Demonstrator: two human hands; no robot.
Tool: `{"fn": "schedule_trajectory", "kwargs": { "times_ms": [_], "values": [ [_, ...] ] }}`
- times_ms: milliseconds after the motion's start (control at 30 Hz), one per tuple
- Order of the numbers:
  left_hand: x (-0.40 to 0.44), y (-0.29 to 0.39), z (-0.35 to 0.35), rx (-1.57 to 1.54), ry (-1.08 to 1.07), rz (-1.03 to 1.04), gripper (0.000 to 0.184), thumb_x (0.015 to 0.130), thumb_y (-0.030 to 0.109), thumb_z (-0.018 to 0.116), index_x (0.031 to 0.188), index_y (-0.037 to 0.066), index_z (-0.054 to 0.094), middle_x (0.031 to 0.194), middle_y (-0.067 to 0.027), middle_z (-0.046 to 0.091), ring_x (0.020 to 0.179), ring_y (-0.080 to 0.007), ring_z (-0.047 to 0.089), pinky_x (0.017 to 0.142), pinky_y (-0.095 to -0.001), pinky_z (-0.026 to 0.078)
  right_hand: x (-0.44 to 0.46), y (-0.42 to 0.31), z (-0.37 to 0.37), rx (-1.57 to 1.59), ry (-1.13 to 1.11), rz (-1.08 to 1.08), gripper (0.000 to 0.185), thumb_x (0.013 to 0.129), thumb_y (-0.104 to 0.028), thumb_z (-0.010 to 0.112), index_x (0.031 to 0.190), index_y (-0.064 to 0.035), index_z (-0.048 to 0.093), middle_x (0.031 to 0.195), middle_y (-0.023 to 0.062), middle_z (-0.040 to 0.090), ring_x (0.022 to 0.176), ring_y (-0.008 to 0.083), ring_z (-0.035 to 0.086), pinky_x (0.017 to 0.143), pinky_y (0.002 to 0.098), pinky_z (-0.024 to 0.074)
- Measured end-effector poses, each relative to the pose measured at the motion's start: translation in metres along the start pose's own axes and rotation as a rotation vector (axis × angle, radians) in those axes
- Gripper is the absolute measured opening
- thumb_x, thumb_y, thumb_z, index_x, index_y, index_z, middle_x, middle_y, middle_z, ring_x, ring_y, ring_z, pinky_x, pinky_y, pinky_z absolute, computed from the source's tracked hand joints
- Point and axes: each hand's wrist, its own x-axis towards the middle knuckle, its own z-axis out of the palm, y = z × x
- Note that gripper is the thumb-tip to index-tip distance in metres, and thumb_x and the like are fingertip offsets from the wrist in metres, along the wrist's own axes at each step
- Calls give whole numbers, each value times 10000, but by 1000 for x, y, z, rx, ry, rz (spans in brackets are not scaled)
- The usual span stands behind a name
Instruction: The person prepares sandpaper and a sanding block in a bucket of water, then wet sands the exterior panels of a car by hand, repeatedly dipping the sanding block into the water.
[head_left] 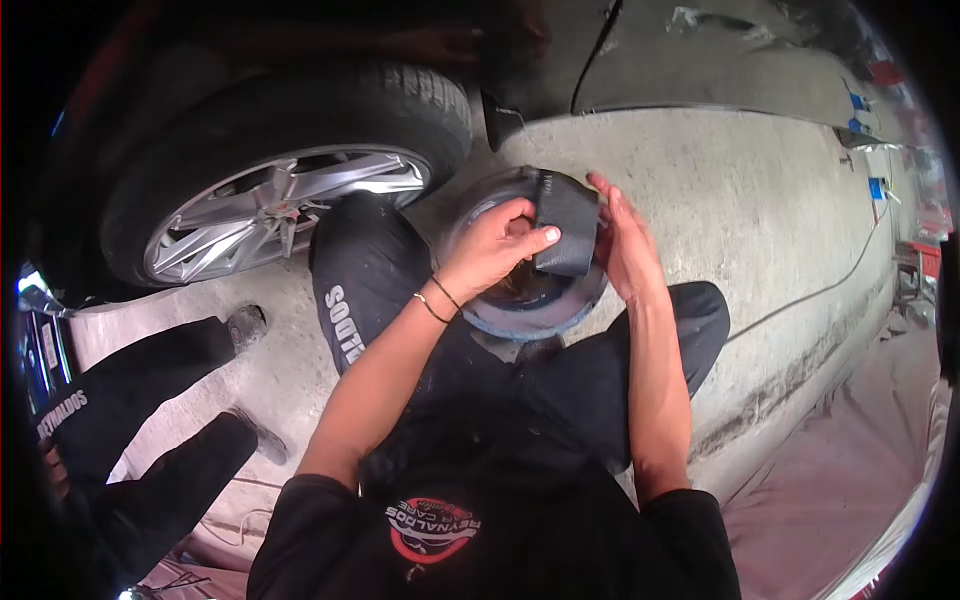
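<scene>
My left hand pinches a dark grey sheet that looks like sandpaper, its thumb lying across the front and its fingers partly hidden behind. The sheet seems bent or folded along its top left edge. At its right side is my right hand, fingers stretched upward. Whether the right fingers touch the sheet's edge I cannot tell. Below both hands, a round bucket with a grey-blue rim stands on the floor between my legs. Its inside is dark and mostly hidden by my left hand and the sheet.
A car wheel with silver spokes is close by on the left, under dark bodywork. Another person's legs are at the lower left. A thin cable runs over the concrete floor, and pale sheeting covers the lower right.
</scene>
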Motion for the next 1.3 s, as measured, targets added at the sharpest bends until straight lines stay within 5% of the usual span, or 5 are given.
{"fn": "schedule_trajectory", "kwargs": {
  "times_ms": [167, 300, 467, 700, 1300],
  "values": [
    [6, -16, -5, -53, 215, 7, 392, 975, 209, 813, 1298, 55, 653, 1014, 14, 731, 860, -51, 640, 756, -232, 511, -9, 25, 17, -177, 8, 42, 545, 1050, -337, 718, 1465, -17, 567, 1312, 121, 694, 1137, 165, 653, 963, 325, 546],
    [6, -10, -6, -136, 264, 36, 496, 967, 257, 824, 1367, 42, 624, 1136, -19, 717, 891, -65, 644, 754, -235, 517, 1, 25, 7, -461, 76, -94, 298, 975, -163, 800, 1218, -6, 730, 1022, 17, 746, 916, 103, 655, 846, 275, 525],
    [0, 10, -20, -152, 210, -130, 582, 965, 326, 823, 1412, 34, 593, 1221, -31, 670, 917, -78, 644, 752, -234, 525, -8, 5, -8, -686, -85, -70, 349, 945, -171, 836, 1229, -8, 715, 1039, 8, 741, 903, 87, 657, 838, 266, 530],
    [-3, 15, -13, -303, 220, 31, 270, 1010, 152, 758, 1233, 16, 689, 1047, 7, 702, 941, -59, 640, 814, -234, 537, -12, -1, 12, -343, 91, 60, 404, 934, -191, 858, 1260, -21, 690, 1051, 6, 731, 874, 100, 665, 832, 252, 534],
    [-2, 11, -14, -93, 333, 221, 188, 988, 168, 793, 1129, 50, 747, 843, 78, 622, 748, -9, 513, 672, -200, 412, 0, 14, -8, -286, 99, -233, 321, 911, -24, 841, 1186, -28, 677, 980, 12, 741, 888, 92, 673, 852, 261, 552]
  ]
}}
